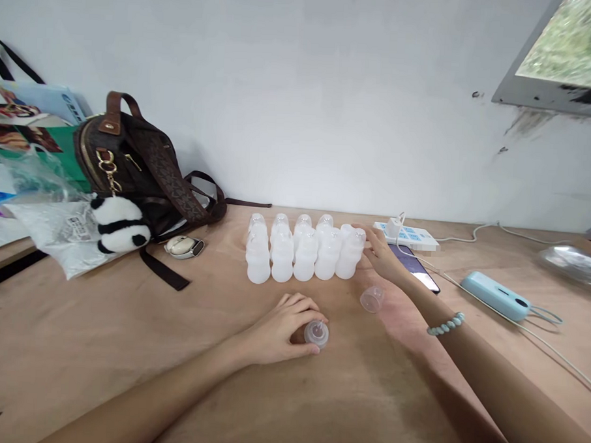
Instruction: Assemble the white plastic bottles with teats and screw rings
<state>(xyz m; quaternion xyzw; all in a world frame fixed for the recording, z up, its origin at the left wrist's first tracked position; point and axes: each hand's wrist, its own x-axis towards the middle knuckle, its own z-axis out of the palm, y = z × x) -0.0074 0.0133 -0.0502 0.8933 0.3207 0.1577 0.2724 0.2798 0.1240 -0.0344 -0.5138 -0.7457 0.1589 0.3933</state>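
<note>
My left hand (285,329) rests on the table with thumb and fingers closed around a baby bottle nipple in its ring (317,334). My right hand (383,256) reaches to the right end of two rows of white baby bottles (283,257), its fingers curled at the rear bottle (346,229). That bottle shows no clear dome, unlike the others; its lower part is hidden by the bottle in front. A clear dome cap (372,299) lies on the table between my hands, touched by neither.
A brown backpack (146,156) with a panda charm (121,225) leans at the left, beside plastic bags (55,217) and a watch (191,247). Rightward are a power strip (412,237), a phone (415,269), a blue power bank (495,296) and trailing cables.
</note>
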